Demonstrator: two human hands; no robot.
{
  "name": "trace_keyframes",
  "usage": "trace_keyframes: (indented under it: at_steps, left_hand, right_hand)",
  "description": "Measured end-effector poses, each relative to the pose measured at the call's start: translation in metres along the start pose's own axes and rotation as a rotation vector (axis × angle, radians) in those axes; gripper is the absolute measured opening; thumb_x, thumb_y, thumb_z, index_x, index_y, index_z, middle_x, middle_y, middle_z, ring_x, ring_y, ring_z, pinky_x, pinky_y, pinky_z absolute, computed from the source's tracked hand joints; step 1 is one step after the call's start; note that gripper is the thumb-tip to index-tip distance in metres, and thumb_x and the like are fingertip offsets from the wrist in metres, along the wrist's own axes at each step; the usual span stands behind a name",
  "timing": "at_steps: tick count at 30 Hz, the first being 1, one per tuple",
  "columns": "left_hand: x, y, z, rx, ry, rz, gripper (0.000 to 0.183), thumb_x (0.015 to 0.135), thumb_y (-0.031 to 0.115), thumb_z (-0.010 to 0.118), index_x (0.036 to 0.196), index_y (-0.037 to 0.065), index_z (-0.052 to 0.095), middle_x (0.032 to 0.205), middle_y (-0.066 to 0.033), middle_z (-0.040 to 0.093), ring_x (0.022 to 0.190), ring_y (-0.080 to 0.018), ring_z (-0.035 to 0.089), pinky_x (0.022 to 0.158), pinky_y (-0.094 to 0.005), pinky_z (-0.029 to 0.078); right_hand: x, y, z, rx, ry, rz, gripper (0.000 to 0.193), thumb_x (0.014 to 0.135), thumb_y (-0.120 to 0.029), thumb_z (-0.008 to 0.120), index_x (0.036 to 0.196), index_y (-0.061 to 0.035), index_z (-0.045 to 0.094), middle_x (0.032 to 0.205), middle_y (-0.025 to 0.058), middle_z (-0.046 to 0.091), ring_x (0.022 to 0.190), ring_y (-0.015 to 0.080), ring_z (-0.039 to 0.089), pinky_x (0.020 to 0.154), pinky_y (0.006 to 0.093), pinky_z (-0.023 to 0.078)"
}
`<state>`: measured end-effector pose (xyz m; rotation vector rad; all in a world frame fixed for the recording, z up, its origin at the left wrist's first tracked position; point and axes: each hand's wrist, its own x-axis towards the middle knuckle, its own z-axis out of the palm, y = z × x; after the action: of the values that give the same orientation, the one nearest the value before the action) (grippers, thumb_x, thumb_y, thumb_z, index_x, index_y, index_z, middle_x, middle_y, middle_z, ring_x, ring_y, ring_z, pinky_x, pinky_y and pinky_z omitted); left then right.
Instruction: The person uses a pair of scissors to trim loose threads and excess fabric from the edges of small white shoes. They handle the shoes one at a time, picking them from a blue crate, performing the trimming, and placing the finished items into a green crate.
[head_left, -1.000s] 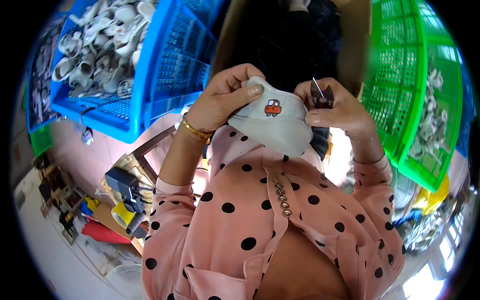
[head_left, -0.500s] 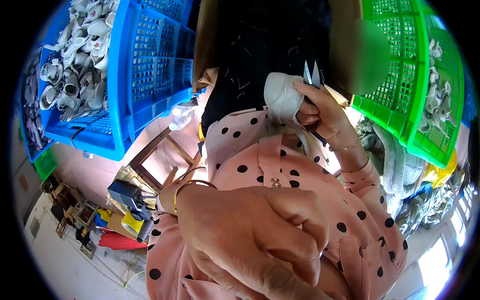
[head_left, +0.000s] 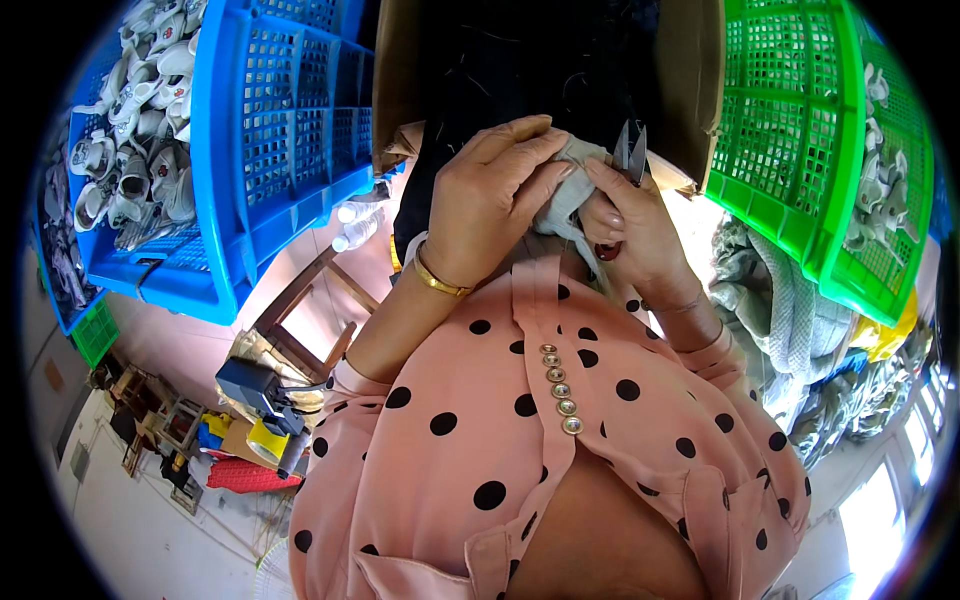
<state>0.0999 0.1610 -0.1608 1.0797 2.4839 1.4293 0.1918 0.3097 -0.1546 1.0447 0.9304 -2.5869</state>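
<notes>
A small pale grey-white shoe upper [head_left: 563, 205] is between my two hands, above my dark-clothed lap. My left hand [head_left: 488, 200], with a gold bracelet at the wrist, pinches its upper left side between thumb and fingers. The right side of the upper is gripped by my right hand [head_left: 640, 225], which also holds a pair of scissors [head_left: 631, 152]. Their blades point upward past my fingers, slightly apart, and a bit of dark red handle shows below my palm. A narrow strap hangs from the upper. My fingers hide much of its shape.
At the left stands a blue plastic crate [head_left: 215, 220] heaped with small white shoes [head_left: 140, 170]. A green crate [head_left: 775, 130] holding similar pieces is at the right. Cardboard [head_left: 690, 85] borders my lap. Clear bottles [head_left: 355, 228] and a wooden frame [head_left: 300, 305] lie beyond my left arm.
My left hand has moved up and away from close in front of the camera and now grips the shoe upper. The upper has turned in my right hand, which keeps the scissors.
</notes>
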Motion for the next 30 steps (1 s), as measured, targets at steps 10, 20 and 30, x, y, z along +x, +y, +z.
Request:
trace_keyframes:
  at_steps: [10,20,30]
  left_hand:
    - [0.014,-0.007,-0.002,-0.168,0.035,-0.179,0.013,0.089,0.013,0.063,0.087,0.000,0.063,0.090,-0.0101,0.068,0.081,-0.0208,0.065,0.075,-0.0273,0.051]
    - [0.013,0.001,-0.026,-0.018,-0.163,-0.022,0.023,0.081,0.013,0.074,0.098,0.003,0.062,0.103,-0.0105,0.065,0.094,-0.0212,0.064,0.075,-0.0291,0.054]
    - [-0.002,0.004,0.004,0.309,0.195,0.147,0.014,0.077,0.003,0.072,0.088,0.002,0.064,0.093,-0.0090,0.068,0.084,-0.0260,0.065,0.071,-0.0315,0.053]
  right_hand:
    - [-0.002,0.003,0.003,-0.165,-0.012,-0.053,0.021,0.098,-0.022,0.053,0.083,-0.0082,0.053,0.056,-0.0064,0.037,0.047,0.0026,0.029,0.044,0.0202,0.023]
    - [-0.004,-0.004,0.004,-0.245,0.004,-0.072,0.018,0.098,-0.022,0.053,0.089,-0.0072,0.055,0.056,-0.0065,0.036,0.046,0.0023,0.028,0.043,0.0203,0.022]
    - [0.006,0.019,0.014,-0.093,0.033,-0.181,0.019,0.097,-0.021,0.056,0.082,-0.0093,0.053,0.057,-0.0068,0.038,0.047,0.0022,0.031,0.043,0.0194,0.023]
